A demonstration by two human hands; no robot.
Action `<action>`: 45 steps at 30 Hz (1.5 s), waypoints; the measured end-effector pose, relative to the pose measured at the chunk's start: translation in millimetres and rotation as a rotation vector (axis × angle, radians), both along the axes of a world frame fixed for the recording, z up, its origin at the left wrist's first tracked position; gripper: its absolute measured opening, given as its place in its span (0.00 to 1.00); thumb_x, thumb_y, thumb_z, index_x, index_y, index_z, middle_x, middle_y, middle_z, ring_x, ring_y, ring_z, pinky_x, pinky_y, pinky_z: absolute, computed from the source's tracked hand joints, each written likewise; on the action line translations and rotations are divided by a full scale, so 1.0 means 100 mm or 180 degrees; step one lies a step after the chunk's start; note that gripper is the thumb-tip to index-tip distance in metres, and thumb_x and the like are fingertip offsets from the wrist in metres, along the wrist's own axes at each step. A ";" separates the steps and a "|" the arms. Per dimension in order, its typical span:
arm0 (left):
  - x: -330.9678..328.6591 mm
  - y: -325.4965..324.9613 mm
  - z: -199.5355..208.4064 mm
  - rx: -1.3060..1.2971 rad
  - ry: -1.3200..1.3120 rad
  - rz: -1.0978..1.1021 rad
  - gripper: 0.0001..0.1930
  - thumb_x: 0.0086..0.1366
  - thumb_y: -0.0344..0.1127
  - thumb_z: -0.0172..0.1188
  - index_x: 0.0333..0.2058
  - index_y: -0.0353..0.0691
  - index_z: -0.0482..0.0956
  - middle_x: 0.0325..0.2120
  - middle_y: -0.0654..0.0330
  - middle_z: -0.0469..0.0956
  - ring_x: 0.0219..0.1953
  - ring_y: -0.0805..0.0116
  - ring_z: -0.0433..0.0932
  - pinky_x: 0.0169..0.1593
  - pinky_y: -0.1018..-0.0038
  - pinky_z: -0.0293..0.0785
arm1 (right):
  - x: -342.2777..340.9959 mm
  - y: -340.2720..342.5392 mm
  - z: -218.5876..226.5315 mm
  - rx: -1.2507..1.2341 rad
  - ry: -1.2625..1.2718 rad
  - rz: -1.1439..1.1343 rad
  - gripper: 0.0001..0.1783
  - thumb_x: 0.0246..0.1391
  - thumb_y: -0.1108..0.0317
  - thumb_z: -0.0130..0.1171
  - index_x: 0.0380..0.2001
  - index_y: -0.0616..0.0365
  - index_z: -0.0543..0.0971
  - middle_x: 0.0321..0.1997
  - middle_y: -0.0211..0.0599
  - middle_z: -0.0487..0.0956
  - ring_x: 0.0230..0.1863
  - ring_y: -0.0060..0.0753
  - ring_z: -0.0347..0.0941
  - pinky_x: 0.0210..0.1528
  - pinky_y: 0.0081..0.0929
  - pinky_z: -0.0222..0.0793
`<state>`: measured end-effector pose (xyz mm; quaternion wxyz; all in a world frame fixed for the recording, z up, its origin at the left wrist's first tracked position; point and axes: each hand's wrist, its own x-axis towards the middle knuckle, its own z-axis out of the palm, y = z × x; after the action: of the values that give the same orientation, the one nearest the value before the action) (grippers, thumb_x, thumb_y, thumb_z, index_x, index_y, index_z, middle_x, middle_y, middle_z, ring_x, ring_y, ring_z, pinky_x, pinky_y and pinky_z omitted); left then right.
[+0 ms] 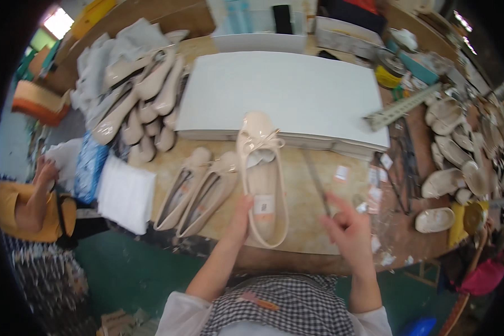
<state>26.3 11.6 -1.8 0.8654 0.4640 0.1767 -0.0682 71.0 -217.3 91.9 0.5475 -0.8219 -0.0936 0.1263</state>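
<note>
Head cam: L hand [238, 221] has hold of a beige shoe [261, 182] w/ a bow, fingers closed on its L side nr the heel, thumb showing, other fingers mostly hidden. Shoe's held over the tan worktop [299, 227], toe pointing away, opening facing up, white & orange label on the insole. R hand [350, 229] is apart from the shoe, to its R; index & thumb part open, rest curled, a bit blurred. Thin grey rod [315, 173] runs up from by those fingertips; can't tell if it's gripped.

2 more beige flats [210, 196] lie side by side just L of the held shoe, toes away. Folded white cloth [126, 193] L of them. Flat white stack [285, 92] behind, pile of beige shoes [134, 106] to its L. More pale shoes [451, 151] far R, nr a metal bar [403, 107].
</note>
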 end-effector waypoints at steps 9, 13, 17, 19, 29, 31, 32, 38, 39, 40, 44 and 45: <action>-0.04 0.09 0.06 0.0708 -0.0710 0.0351 0.33 0.65 0.48 0.50 0.62 0.34 0.55 0.54 0.53 0.68 0.54 0.67 0.68 0.57 0.71 0.64 | 0.06 0.70 0.05 0.0580 0.0567 0.0509 0.18 0.56 0.71 0.56 0.51 0.64 0.75 0.12 0.36 0.62 0.14 0.18 0.56 0.18 0.21 0.55; -0.12 -0.05 0.03 0.0782 -0.0847 0.0515 0.35 0.65 0.53 0.49 0.61 0.33 0.56 0.52 0.54 0.69 0.52 0.66 0.70 0.55 0.71 0.67 | 0.00 0.88 0.07 0.0062 -0.0758 0.0210 0.17 0.56 0.72 0.56 0.49 0.65 0.76 0.12 0.40 0.68 0.12 0.27 0.64 0.18 0.26 0.60; -0.16 -0.20 -0.12 0.0611 -0.0828 0.0648 0.35 0.65 0.54 0.49 0.61 0.32 0.56 0.50 0.54 0.70 0.50 0.67 0.71 0.54 0.71 0.68 | -0.12 1.06 -0.21 -0.0516 -0.1715 0.0223 0.17 0.54 0.72 0.56 0.48 0.62 0.77 0.14 0.43 0.73 0.13 0.38 0.70 0.18 0.31 0.64; -0.21 -0.19 -0.18 0.0839 -0.0646 0.0623 0.35 0.65 0.53 0.50 0.61 0.33 0.57 0.49 0.54 0.71 0.50 0.67 0.71 0.53 0.71 0.68 | -0.24 1.08 -0.28 -0.0657 -0.1523 0.0366 0.18 0.54 0.72 0.57 0.49 0.62 0.77 0.15 0.42 0.74 0.13 0.37 0.70 0.19 0.30 0.65; -0.44 1.03 0.22 0.5976 -0.0089 -0.0712 0.28 0.44 0.45 0.66 0.47 0.45 0.75 0.49 0.40 0.66 0.58 0.41 0.59 0.61 0.40 0.46 | -0.03 0.40 -0.11 -0.0116 -0.0181 0.0174 0.19 0.59 0.72 0.50 0.53 0.61 0.74 0.25 0.30 0.82 0.19 0.12 0.64 0.23 0.15 0.60; -0.40 1.10 0.27 0.5598 -0.0077 -0.1044 0.20 0.46 0.43 0.65 0.40 0.48 0.78 0.46 0.44 0.68 0.55 0.45 0.62 0.60 0.50 0.50 | -0.13 0.58 -0.06 -0.0130 -0.0364 0.0520 0.17 0.59 0.71 0.50 0.51 0.61 0.76 0.24 0.29 0.81 0.18 0.12 0.61 0.22 0.15 0.59; -0.43 1.13 0.32 0.5331 -0.0021 -0.1199 0.17 0.46 0.42 0.65 0.38 0.48 0.78 0.46 0.45 0.68 0.54 0.46 0.63 0.59 0.52 0.52 | -0.17 0.63 -0.05 -0.0182 -0.0544 0.0670 0.16 0.59 0.71 0.51 0.49 0.61 0.78 0.22 0.29 0.80 0.18 0.12 0.62 0.21 0.15 0.58; 0.06 1.78 1.60 0.5719 -0.1348 0.0380 0.10 0.47 0.38 0.62 0.29 0.43 0.77 0.40 0.46 0.71 0.45 0.46 0.70 0.43 0.53 0.66 | -0.03 -0.08 -0.15 -0.0794 -0.0505 -0.0273 0.14 0.57 0.74 0.52 0.46 0.64 0.79 0.21 0.34 0.80 0.21 0.14 0.68 0.24 0.16 0.62; 0.33 2.09 1.80 0.6080 -0.1251 0.1101 0.10 0.48 0.38 0.61 0.30 0.42 0.77 0.34 0.48 0.75 0.41 0.48 0.73 0.41 0.55 0.68 | -0.08 -0.18 -0.09 -0.0938 -0.0352 -0.0460 0.14 0.57 0.75 0.52 0.45 0.65 0.79 0.21 0.35 0.80 0.22 0.16 0.70 0.26 0.16 0.64; 0.65 2.51 1.88 0.6166 -0.1143 0.1681 0.11 0.49 0.38 0.60 0.31 0.40 0.78 0.29 0.49 0.76 0.36 0.50 0.75 0.39 0.58 0.70 | -0.12 -0.27 -0.10 -0.1046 -0.0313 -0.0557 0.14 0.56 0.75 0.53 0.44 0.65 0.79 0.21 0.37 0.81 0.24 0.18 0.73 0.27 0.18 0.66; 1.44 4.47 1.72 0.5762 -0.0641 0.2004 0.17 0.50 0.31 0.55 0.40 0.32 0.78 0.30 0.53 0.79 0.35 0.63 0.76 0.43 0.67 0.71 | -0.21 -0.65 -0.28 -0.1439 -0.0853 -0.0573 0.12 0.54 0.74 0.55 0.42 0.59 0.81 0.25 0.40 0.82 0.25 0.35 0.79 0.30 0.26 0.72; 1.22 5.45 1.75 0.5221 -0.0685 0.1689 0.17 0.54 0.33 0.57 0.42 0.33 0.78 0.32 0.57 0.79 0.37 0.64 0.76 0.44 0.67 0.71 | -0.17 -0.66 -0.30 -0.1258 -0.0568 -0.0631 0.12 0.53 0.72 0.56 0.41 0.58 0.81 0.25 0.40 0.81 0.26 0.37 0.79 0.30 0.28 0.73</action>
<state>148.0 556.4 172.9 0.2571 0.8886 0.1896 0.3290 54.4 -283.7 62.2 0.3753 -0.9262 -0.0339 0.0146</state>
